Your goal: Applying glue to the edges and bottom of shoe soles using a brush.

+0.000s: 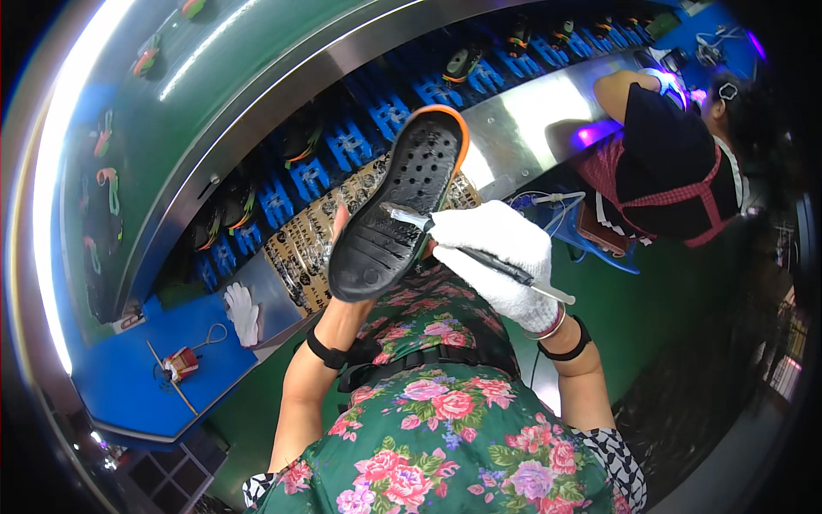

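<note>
My bare left hand (340, 224) holds a black shoe sole (396, 193) from beneath, its thumb along the left edge. The sole is tilted with its inner face up, an orange rim round the top end, small holes in the upper half and grooves lower down. In a white knit glove, my right hand (498, 257) grips a brush (505, 267) with a dark handle. The brush's wet-looking bristles touch or hover just over the middle of the sole; I cannot tell which. Most of my left hand's fingers are hidden under the sole.
Beyond the sole runs a line of blue racks (351, 146) holding dark shoe parts, behind a metal ledge (548, 120). Printed tan tape (295, 253) covers part of it. A blue side table (137, 360) carries a white glove (242, 313) and a red pot (180, 365) with a stick. A co-worker (668, 163) is at right.
</note>
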The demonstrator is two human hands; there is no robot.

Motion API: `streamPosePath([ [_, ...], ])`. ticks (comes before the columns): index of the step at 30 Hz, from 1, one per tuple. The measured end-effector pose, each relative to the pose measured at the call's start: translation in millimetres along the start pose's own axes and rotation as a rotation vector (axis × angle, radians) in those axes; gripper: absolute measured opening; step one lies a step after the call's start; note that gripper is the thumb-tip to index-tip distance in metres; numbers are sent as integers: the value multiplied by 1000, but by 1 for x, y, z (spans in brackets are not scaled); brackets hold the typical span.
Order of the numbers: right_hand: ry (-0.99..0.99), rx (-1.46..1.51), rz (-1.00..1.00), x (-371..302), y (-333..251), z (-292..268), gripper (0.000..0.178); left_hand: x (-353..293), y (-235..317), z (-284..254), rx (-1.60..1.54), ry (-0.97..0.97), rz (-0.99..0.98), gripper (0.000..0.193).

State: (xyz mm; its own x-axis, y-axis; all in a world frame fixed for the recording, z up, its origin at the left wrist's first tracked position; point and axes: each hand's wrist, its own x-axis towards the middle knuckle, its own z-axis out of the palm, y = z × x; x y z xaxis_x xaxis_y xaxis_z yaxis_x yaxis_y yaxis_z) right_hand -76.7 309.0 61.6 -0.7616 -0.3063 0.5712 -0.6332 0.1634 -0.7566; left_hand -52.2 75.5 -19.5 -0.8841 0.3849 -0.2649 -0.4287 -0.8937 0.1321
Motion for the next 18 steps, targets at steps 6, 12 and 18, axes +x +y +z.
streamPosePath([
  [6, -39, -137, -53, 7, -15, -9, 24, 7, -29, 2, -56, 34, -58, 106],
  [12, -31, -111, -59, 5, -12, -4, 36, 6, -44, 16, 38, 126, -100, 107],
  [18, 52, -137, -88, 3, -14, 12, 34, 4, -49, 8, 290, 197, -61, 94],
])
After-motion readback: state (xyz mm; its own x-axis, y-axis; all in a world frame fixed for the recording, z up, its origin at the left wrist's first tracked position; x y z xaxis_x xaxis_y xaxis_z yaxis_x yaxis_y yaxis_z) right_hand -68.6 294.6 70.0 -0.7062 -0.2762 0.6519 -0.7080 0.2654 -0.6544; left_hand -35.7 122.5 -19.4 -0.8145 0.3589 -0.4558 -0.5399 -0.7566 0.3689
